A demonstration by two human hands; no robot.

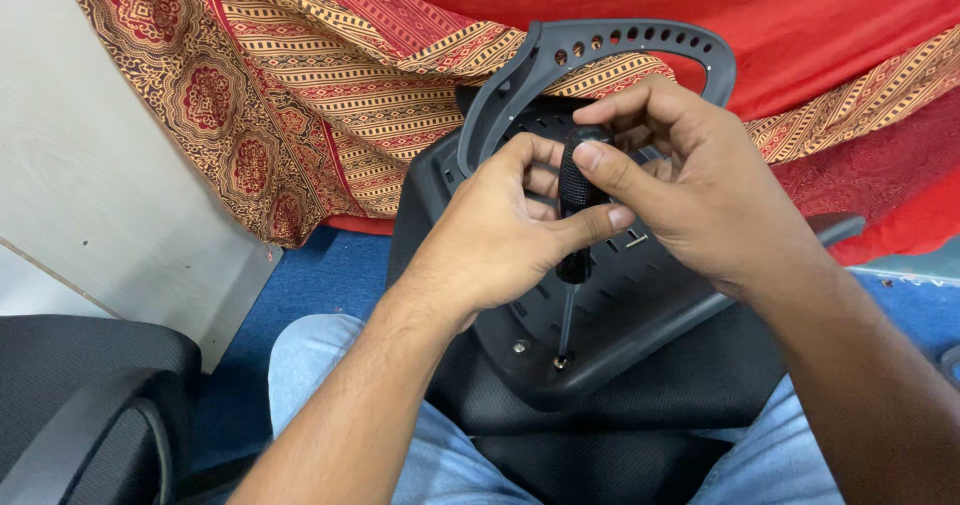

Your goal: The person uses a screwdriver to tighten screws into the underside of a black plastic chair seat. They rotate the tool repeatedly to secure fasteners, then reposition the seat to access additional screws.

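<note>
Head view — both hands (500, 230) grip screwdriver (576, 200).

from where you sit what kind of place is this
Likely a home or small workshop floor: blue carpet, a red patterned cloth draped behind, and a black chair part on the lap with both hands on a screwdriver.

I hold a black screwdriver (573, 227) upright at the frame centre, its tip in a screw (561, 362) on the dark grey plastic chair part (600, 315) across my lap.
</note>
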